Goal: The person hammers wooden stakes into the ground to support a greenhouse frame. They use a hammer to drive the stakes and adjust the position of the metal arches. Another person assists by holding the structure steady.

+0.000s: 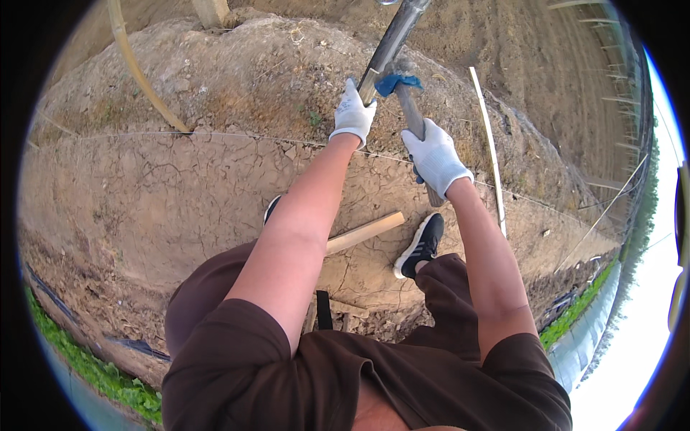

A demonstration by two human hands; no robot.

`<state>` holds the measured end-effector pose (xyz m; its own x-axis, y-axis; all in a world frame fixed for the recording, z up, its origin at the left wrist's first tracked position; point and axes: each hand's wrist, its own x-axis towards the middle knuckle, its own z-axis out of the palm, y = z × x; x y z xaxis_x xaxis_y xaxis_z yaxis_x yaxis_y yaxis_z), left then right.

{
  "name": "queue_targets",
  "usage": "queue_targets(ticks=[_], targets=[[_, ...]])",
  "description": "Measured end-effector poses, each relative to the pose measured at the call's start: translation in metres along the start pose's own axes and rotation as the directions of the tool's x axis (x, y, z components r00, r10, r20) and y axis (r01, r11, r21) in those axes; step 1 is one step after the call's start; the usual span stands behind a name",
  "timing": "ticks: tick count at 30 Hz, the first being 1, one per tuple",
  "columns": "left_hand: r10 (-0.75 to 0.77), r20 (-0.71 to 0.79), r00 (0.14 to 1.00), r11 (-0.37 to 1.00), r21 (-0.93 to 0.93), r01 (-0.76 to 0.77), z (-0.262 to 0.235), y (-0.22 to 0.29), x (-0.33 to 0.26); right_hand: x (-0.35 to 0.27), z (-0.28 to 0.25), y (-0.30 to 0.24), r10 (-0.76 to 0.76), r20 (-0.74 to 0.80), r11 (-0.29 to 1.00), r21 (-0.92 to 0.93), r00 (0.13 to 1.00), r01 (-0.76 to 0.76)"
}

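Observation:
My left hand point(353, 111), in a white work glove, is closed round the lower part of a dark grey pole point(395, 39) that slants up to the right. A pale, wood-coloured strip shows along the pole just above the fingers. In my right hand point(435, 154), gloved in white too, is a hammer point(411, 108), gripped by its worn wooden handle. Blue material is wrapped round the top of that handle. The hammer's head is hard to make out against the soil and lies close beside the pole. Both forearms reach forward.
A thin string point(266, 136) runs along a soil ridge point(237, 72). A bent bamboo strip point(144, 79) stands at left, a pale slat point(490, 151) at right. Near my shoe point(422, 244) a wooden board point(366, 233) lies on cracked earth. Green plants point(108, 377) edge the lower left.

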<state>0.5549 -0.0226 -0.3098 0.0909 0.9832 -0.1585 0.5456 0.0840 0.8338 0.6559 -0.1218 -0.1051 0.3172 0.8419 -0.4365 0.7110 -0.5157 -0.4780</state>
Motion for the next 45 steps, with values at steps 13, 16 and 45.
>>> queue_targets(ticks=[13, 16, 45], targets=[[0.019, -0.128, 0.992, 0.999, -0.024, -0.022, 0.001, -0.046, -0.045, -0.056, -0.036, -0.059, -0.021, -0.097, 0.897, 0.437, 0.995, 0.061], [0.001, -0.105, 0.994, 1.0, -0.015, -0.003, 0.007, -0.041, -0.053, -0.041, -0.004, -0.02, -0.054, -0.203, 0.973, 0.208, 0.978, 0.097], [-0.074, -0.128, 0.989, 0.996, 0.047, 0.081, 0.018, -0.053, -0.042, -0.011, -0.033, -0.034, 0.035, 0.126, 0.998, 0.05, 0.991, -0.041]])
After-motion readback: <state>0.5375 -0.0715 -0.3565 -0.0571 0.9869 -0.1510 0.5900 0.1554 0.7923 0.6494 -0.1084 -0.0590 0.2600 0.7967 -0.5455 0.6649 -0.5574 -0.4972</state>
